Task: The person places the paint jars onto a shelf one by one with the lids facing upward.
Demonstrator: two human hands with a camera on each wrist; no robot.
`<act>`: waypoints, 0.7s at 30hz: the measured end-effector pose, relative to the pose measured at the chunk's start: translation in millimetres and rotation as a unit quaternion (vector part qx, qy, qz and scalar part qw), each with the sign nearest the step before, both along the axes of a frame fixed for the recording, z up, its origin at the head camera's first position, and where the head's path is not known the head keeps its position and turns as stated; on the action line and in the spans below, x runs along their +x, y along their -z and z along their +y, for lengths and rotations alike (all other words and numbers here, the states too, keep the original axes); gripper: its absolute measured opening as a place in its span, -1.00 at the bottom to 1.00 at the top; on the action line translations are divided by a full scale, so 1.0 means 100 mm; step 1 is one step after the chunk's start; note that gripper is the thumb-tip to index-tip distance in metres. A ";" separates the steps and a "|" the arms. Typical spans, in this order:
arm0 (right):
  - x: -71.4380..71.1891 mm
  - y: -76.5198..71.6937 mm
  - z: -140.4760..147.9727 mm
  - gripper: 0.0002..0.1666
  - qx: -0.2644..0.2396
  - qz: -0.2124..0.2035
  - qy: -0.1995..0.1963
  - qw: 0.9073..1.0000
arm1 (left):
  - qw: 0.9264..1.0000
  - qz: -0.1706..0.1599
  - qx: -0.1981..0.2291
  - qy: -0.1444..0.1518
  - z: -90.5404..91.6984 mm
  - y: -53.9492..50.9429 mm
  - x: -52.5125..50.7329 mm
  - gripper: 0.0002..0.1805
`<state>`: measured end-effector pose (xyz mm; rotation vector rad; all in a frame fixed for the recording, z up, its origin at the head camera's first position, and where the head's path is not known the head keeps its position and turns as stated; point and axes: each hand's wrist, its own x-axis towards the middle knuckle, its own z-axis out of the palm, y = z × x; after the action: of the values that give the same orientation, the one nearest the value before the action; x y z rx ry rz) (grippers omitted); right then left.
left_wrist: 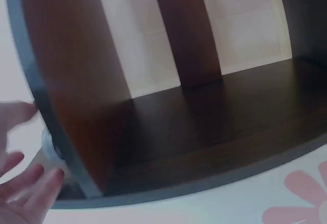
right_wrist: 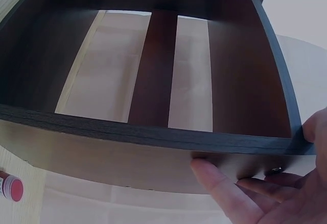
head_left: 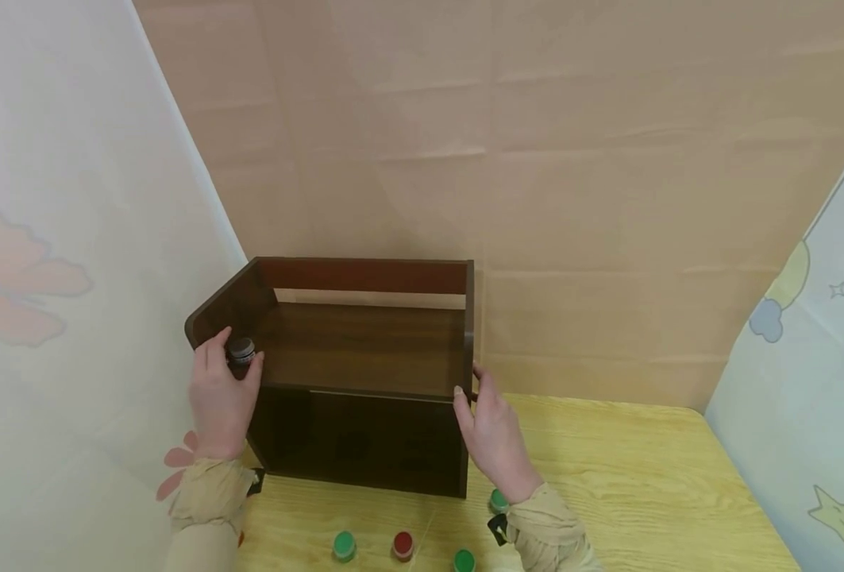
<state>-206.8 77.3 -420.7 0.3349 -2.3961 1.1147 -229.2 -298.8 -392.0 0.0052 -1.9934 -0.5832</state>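
The left sleeve [head_left: 202, 550] and right sleeve [head_left: 563, 552] are beige, in soft-looking plain cloth. At each wrist the fabric bunches into a puffy, wrinkled band of slightly deeper tan, the left sleeve running paler and smoother below it. A small black piece [head_left: 256, 481] juts from the left wristband's inner side; a squarish black tab [head_left: 498, 529] sits at the right. The fingers [head_left: 213, 355] are bare.

Jar [head_left: 241, 349] (left wrist view) partly behind shelf [head_left: 364, 349]

A screened-off corner, room type unclear. A creased brown sheet [head_left: 607, 199] backs the table [head_left: 629, 477]; printed white sheets [head_left: 71, 151] flank it.
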 end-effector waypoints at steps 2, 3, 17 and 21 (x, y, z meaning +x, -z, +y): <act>0.00 -0.02 0.00 -0.39 -0.004 -0.010 0.001 1.000 | 1.000 0.024 0.000 0.012 0.00 -0.03 0.02 -0.42; 0.00 -0.03 0.00 -0.39 -0.006 -0.016 0.003 1.000 | 0.999 0.035 0.001 0.019 0.01 -0.05 0.03 -0.47; 0.01 -0.09 -0.08 -0.42 -0.032 -0.037 0.030 0.998 | 0.991 0.100 0.049 0.079 0.22 -0.26 0.40 -0.74; 0.00 -0.06 -0.10 -0.42 -0.034 -0.023 0.035 0.999 | 0.991 0.097 0.056 0.075 0.21 -0.20 0.54 -0.78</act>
<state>-206.8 67.0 -414.4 0.2024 -2.3836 1.1807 -175.5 -277.4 -371.7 -0.1285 -1.7806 -0.7621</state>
